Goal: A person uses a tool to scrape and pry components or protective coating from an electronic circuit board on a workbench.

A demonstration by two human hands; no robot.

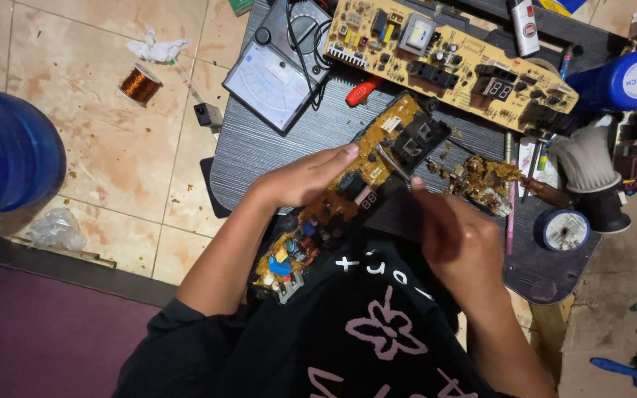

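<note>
A long brown circuit board (377,158) coated in yellowish resin lies slanted across the dark table (259,147), its near end over my lap. My left hand (307,177) rests flat on the board's left edge and holds it down. My right hand (455,236) grips a thin metal tool (394,163), whose tip touches the board beside a black block part. Scraped-off resin crumbs (481,177) are piled just right of the board.
A second, cleaner circuit board (451,59) lies at the back, with an analog meter (278,70) to its left. A brush (587,158), solder reel (563,228) and blue can (624,81) crowd the right. On the floor: copper wire spool (140,85), blue barrel (9,151).
</note>
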